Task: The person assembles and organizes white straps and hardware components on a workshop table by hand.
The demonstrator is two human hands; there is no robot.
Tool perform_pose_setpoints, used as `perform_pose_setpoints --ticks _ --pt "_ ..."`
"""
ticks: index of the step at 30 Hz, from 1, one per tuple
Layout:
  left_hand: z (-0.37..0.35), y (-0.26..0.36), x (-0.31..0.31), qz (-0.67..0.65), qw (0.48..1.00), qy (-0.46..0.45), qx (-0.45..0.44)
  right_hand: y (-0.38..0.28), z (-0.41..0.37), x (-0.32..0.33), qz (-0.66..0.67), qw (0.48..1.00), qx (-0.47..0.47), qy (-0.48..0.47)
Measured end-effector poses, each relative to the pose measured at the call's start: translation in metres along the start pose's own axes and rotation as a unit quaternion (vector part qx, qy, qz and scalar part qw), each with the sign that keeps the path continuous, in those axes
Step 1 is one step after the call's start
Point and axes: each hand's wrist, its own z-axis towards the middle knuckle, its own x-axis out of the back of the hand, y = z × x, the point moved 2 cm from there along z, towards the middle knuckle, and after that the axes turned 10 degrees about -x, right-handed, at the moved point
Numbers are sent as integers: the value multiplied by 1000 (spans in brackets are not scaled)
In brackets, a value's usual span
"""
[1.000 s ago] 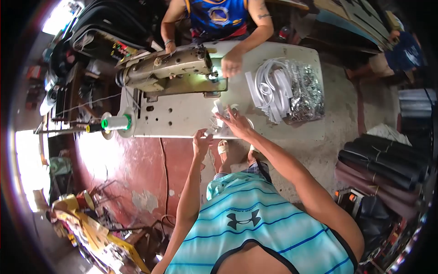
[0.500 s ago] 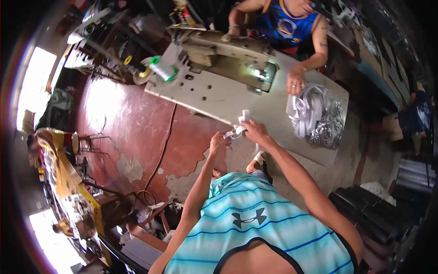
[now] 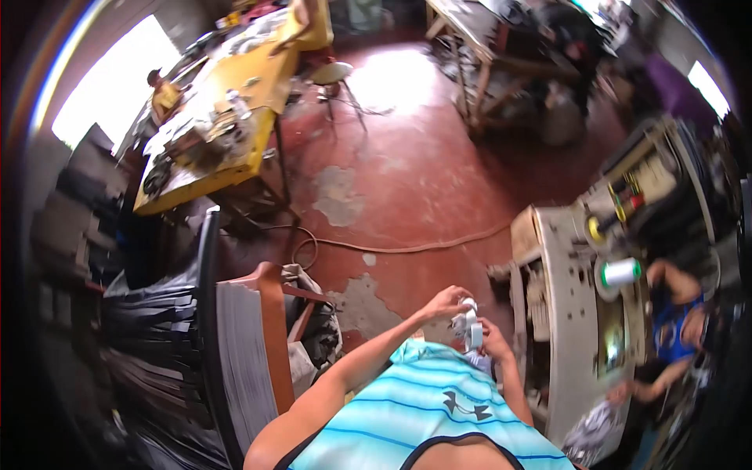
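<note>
My left hand [image 3: 444, 302] and my right hand [image 3: 493, 341] are drawn in close to my chest, above my striped shirt. Both are closed on a small bunch of white strap pieces [image 3: 468, 325] held between them. The sewing table [image 3: 565, 329] stands to my right, a short way from my hands.
A sewing machine [image 3: 611, 333] and a green-ended thread spool [image 3: 620, 272] sit on the table, where another person in a blue shirt [image 3: 675, 329] works. A cable [image 3: 407, 249] crosses the red floor. A yellow workbench [image 3: 227, 117] stands far left; stacked sheets [image 3: 243, 352] and a chair lie near left.
I have turned left, away from the sewing table, which has swung to the right of view. My hands lifted the white strap pieces off the table edge and pulled them towards my chest.
</note>
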Motion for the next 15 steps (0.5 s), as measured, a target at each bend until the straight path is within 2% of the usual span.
perform_pose_setpoints --ticks 2,4,6,7,8,9,10,12,13,14,15 --pt "4 -19 41 15 997 14 -73 -23 44 -15 10 991 45 -123" --pt "1 -17 81 -172 981 -12 90 -85 54 -53 28 989 -30 -143" --pt "-4 -25 114 -301 953 6 38 -117 89 -66 19 974 -70 -215" --pt "-3 -44 128 -313 949 21 19 -130 110 -71 31 958 -90 -269" --pt "0 -71 140 -323 946 36 1 -147 127 -79 14 961 -102 -258" --pt "4 -96 148 -429 898 74 64 -165 148 -87 -6 956 -121 -267" --pt "3 -106 165 -472 872 100 77 -182 172 -95 -25 950 -138 -278" --pt "10 -125 203 -476 854 189 89 -210 234 -117 -129 933 -95 -323" --pt "7 -104 229 -480 841 206 145 -221 269 -130 -179 917 -86 -345" --pt "10 -102 254 -495 828 237 117 -232 302 -142 -228 898 -78 -368" --pt "13 -98 282 -513 802 272 137 -265 315 -164 -245 883 -132 -379"
